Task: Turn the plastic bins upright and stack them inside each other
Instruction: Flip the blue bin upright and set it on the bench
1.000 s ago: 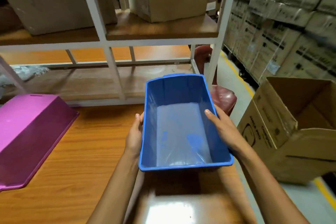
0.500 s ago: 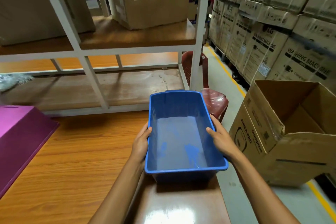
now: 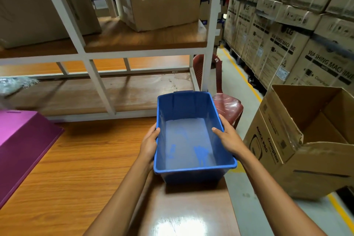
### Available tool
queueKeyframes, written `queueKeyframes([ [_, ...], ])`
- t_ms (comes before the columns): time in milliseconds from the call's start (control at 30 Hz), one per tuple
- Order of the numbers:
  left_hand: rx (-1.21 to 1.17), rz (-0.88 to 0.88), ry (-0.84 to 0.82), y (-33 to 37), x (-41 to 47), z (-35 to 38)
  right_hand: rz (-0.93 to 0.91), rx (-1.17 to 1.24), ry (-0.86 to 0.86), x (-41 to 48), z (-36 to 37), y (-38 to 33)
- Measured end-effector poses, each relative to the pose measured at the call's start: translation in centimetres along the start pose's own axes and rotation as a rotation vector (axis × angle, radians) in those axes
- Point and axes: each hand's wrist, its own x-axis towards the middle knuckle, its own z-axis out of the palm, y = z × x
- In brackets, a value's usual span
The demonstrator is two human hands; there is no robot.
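Note:
A blue plastic bin (image 3: 188, 140) stands upright near the right edge of the wooden table (image 3: 76, 168), its dusty inside facing up. My left hand (image 3: 148, 144) grips its left long wall, thumb over the rim. My right hand (image 3: 227, 137) grips the right long wall the same way. A purple bin (image 3: 23, 147) lies upside down at the table's left side, cut off by the frame edge.
A white metal rack (image 3: 95, 82) with wooden shelves and cardboard boxes stands behind the table. A dark red plastic chair (image 3: 228, 105) sits just past the blue bin. An open cardboard box (image 3: 306, 140) stands on the floor to the right, before stacked cartons.
The blue bin has come down from a tilted, lifted position to sit level on the table near its right edge. Both hands stayed on its sides. The view has shifted right.

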Motion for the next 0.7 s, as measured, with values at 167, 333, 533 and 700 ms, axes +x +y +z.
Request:
queueKeyframes([
  [167,0.342,0.114,-0.023,1.0,0.7,-0.6,-0.177,-0.349,0.159,-0.2,0.0,-1.3],
  [333,0.779,0.451,0.156,3.2,-0.8,-1.0,-0.335,-0.398,0.280,-1.7,0.7,-3.9],
  [533,0.851,0.735,0.252,3.6,-6.7,-3.1,-0.476,-0.177,0.308,-7.5,5.4,-7.8],
  [700,0.878,0.755,0.364,2.5,-11.3,-7.7,-0.534,-0.051,0.188,-12.0,11.3,-8.2],
])
